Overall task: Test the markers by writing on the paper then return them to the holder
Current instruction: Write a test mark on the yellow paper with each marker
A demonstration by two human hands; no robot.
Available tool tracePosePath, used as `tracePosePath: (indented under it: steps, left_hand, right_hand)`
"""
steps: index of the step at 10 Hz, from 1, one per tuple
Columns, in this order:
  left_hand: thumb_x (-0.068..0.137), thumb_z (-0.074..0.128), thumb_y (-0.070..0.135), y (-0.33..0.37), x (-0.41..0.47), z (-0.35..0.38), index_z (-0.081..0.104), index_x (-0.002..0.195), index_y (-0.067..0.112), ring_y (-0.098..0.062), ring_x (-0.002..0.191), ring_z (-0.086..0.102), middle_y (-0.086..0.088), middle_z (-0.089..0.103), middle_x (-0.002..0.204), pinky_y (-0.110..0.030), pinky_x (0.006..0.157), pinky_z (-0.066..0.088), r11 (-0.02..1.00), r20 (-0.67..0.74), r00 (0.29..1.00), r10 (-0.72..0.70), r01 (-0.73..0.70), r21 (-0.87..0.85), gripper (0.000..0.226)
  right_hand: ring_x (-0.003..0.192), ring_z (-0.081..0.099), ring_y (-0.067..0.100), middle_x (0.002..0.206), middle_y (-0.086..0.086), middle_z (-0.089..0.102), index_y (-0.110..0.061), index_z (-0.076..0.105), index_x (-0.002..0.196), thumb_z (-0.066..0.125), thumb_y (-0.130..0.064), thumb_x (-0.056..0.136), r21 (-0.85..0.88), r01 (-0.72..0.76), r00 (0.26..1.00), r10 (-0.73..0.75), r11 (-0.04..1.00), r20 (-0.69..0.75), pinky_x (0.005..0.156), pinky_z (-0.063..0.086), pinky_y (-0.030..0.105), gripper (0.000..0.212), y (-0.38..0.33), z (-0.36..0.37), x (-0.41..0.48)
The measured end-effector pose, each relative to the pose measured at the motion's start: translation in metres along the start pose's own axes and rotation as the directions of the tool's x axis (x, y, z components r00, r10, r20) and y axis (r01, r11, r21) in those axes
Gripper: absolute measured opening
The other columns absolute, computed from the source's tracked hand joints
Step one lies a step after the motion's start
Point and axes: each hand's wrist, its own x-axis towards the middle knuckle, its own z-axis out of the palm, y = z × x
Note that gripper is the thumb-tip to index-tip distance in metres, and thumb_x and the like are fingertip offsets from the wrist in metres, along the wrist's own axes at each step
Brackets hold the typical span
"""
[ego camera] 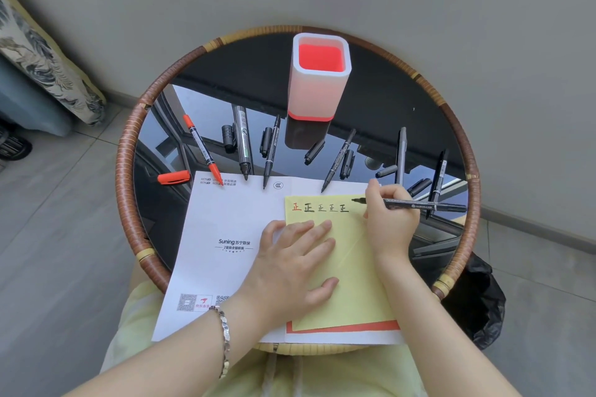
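My right hand (392, 219) grips a black marker (425, 206), whose tip touches the top right of the yellow paper (351, 267). Several characters are written along that paper's top edge, the first in red. My left hand (292, 264) lies flat on the yellow paper, fingers straight. The white holder (317, 84) with a red inside stands at the back of the table and looks empty. Several uncapped markers lie in a row between the holder and the paper: a red marker (202, 149) at the left, black ones such as the thick marker (242, 142), and a grey pen (401, 155).
The round glass table (371, 97) has a woven rattan rim (127, 151). Loose caps lie among the markers, with a red cap (174, 177) at the left. A white printed sheet (225, 222) lies under the yellow paper. A black bag (477, 296) sits on the floor at the right.
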Motion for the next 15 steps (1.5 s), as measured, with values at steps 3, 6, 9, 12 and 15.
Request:
tracePosePath:
  steps: [3, 6, 9, 12, 15]
  left_hand:
    - [0.071, 0.05, 0.051, 0.003, 0.001, -0.002, 0.069, 0.097, 0.019, -0.018, 0.108, 0.048, 0.002, 0.065, 0.12, -0.042, 0.094, 0.03, 0.996, 0.022, 0.999, 0.029, -0.031, 0.081, 0.046]
    - [0.073, 0.052, 0.041, 0.004, 0.01, 0.002, 0.067, 0.085, 0.01, -0.021, 0.11, 0.046, -0.004, 0.065, 0.119, -0.031, 0.094, 0.037, 0.991, 0.039, 0.991, 0.126, -0.128, 0.037, 0.037]
    - [0.076, 0.053, 0.042, 0.002, 0.009, 0.003, 0.059, 0.109, 0.022, -0.02, 0.107, 0.047, -0.004, 0.065, 0.117, -0.03, 0.094, 0.035, 0.99, 0.046, 0.989, 0.138, -0.137, -0.025, 0.039]
    - [0.077, 0.052, 0.042, 0.001, 0.01, 0.002, 0.07, 0.106, 0.021, -0.02, 0.107, 0.046, -0.004, 0.066, 0.115, -0.029, 0.095, 0.034, 0.99, 0.062, 0.988, 0.138, -0.137, -0.03, 0.04]
    - [0.077, 0.052, 0.041, 0.003, 0.01, -0.001, 0.07, 0.105, 0.021, -0.019, 0.107, 0.046, -0.004, 0.066, 0.115, -0.029, 0.093, 0.034, 0.991, 0.07, 0.989, 0.128, -0.126, -0.039, 0.039]
  right_hand:
    - [0.062, 0.052, 0.004, 0.069, -0.002, 0.057, -0.013, 0.06, 0.096, 0.055, -0.023, 0.091, -0.061, -0.179, 0.939, 0.189, 0.982, 0.287, 0.065, 0.044, 0.017, 0.012, -0.035, -0.037, 0.022]
    - [0.052, 0.046, 0.014, 0.062, 0.005, 0.054, -0.004, 0.062, 0.077, 0.053, -0.036, 0.09, -0.55, 0.034, 0.888, 0.227, 0.835, 0.4, 0.052, 0.037, 0.023, 0.035, -0.061, -0.028, 0.066]
    - [0.047, 0.03, 0.022, 0.053, 0.004, 0.035, -0.008, 0.037, 0.065, 0.057, -0.036, 0.088, -0.693, 0.227, 0.92, 0.083, 0.684, 0.383, 0.048, 0.028, 0.029, 0.042, -0.039, 0.014, 0.07]
    - [0.085, 0.057, 0.027, 0.108, 0.019, 0.062, -0.001, 0.049, 0.112, 0.056, -0.019, 0.091, -0.759, 0.034, 0.979, 0.13, 0.65, 0.155, 0.066, 0.044, 0.034, 0.029, -0.033, -0.023, 0.09]
    - [0.049, 0.045, 0.013, 0.058, 0.005, 0.046, -0.002, 0.055, 0.07, 0.052, -0.015, 0.09, -0.555, 0.05, 0.968, 0.097, 0.83, 0.231, 0.04, 0.037, 0.009, 0.023, -0.053, -0.037, 0.08]
